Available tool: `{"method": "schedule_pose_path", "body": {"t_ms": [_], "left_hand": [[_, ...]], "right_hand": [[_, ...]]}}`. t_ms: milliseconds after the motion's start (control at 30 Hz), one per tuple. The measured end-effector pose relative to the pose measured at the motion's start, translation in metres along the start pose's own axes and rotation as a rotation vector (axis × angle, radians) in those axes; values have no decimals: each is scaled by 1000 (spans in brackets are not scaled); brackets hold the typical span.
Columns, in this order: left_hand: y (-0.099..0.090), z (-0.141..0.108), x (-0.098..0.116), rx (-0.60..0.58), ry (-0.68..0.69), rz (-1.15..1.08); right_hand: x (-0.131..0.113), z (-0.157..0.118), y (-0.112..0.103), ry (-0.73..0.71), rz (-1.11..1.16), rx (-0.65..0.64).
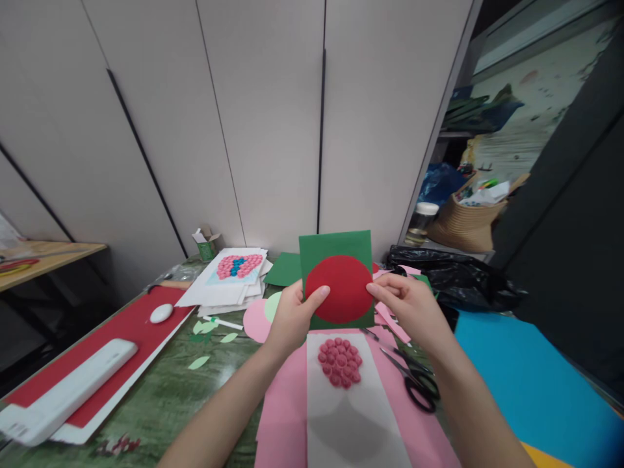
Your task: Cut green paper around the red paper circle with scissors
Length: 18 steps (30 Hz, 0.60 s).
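Note:
A green paper square (335,244) is held upright above the table, with a red paper circle (340,299) against its front. My left hand (297,312) pinches the left side of both, thumb on the red circle. At the right edge, my right hand (407,302) grips them between thumb and fingers. Below lies a white sheet (351,422) bearing a cluster of pink paper rolls (340,361), on top of pink paper (280,416). Black-handled scissors (414,380) rest open on the pink paper, near my right forearm.
White sheets with a pink and blue heart (238,265), leaf cutouts (199,363) and pink and light green circles (256,320) lie left. A white device (73,390) sits on red paper (141,318). Blue paper (526,370) and a black bag (453,276) are right.

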<state>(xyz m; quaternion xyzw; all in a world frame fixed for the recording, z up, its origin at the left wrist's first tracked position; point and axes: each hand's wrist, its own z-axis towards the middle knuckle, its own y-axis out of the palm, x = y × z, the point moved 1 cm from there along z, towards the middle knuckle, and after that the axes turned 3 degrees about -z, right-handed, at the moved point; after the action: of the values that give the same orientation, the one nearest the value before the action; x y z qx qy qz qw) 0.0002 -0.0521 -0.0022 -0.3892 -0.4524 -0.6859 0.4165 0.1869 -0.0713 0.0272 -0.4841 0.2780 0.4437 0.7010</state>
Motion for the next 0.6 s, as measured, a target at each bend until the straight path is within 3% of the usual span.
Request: {"method": "schedule_pose_path", "body": {"t_ms": [333, 600], "left_hand": [[3, 1, 0, -29, 25, 29], [3, 3, -4, -3, 46, -45]], "right_hand": [[5, 4, 4, -36, -61, 65], [7, 3, 9, 17, 136, 2]]}}
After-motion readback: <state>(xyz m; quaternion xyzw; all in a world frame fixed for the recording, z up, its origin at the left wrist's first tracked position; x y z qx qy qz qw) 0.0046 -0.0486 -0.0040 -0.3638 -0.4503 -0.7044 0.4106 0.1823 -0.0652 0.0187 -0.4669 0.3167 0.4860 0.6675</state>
